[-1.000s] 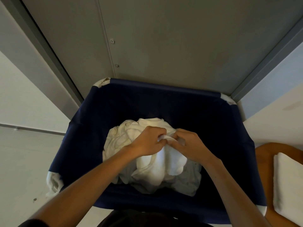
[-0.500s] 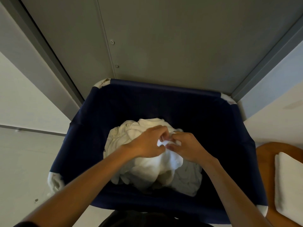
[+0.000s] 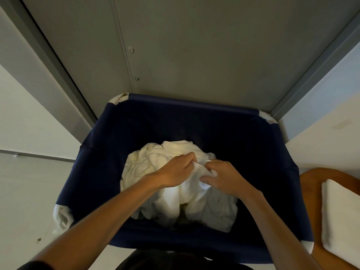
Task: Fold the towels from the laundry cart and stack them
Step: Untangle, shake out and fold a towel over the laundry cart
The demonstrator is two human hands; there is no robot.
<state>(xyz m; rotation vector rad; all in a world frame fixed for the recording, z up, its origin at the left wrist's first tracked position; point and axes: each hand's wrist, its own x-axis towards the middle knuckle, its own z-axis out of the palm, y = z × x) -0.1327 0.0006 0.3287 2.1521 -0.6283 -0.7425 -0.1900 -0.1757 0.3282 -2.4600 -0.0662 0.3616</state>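
Both hands pinch one white towel at the top of a heap. The left hand (image 3: 175, 172) curls its fingers over a bunched edge. The right hand (image 3: 226, 178) grips the same fold just beside it, thumb underneath, knuckles almost touching. Two bare forearms reach down from the bottom of the view.

A deep navy fabric laundry cart (image 3: 109, 152) fills the middle of the view. On its floor lies a crumpled pile of white towels (image 3: 140, 168), too tangled to count. The gripped towel (image 3: 194, 186) sits on top of that pile, inside the cart, not yet lifted clear. Outside the cart, at the right edge, a wooden table (image 3: 309, 184) carries a folded white towel (image 3: 342, 215) lying flat; the view cuts it off, so whether it is one towel or a stack cannot be told. The task seems early: something is folded and set down, one towel is being picked, and a heap is left.

A grey panelled wall (image 3: 194, 45) rises directly behind the far rim (image 3: 192, 103), leaving little room beyond. Pale floor (image 3: 29, 201) opens to the left. The cart's soft walls stand well apart from the hands on every side, so the way out is upward. The table stands just beside the cart's right side. A white padded corner (image 3: 61, 217) marks the frame's near left end. Trailing cloth may drag neighbouring towels or catch a rim.
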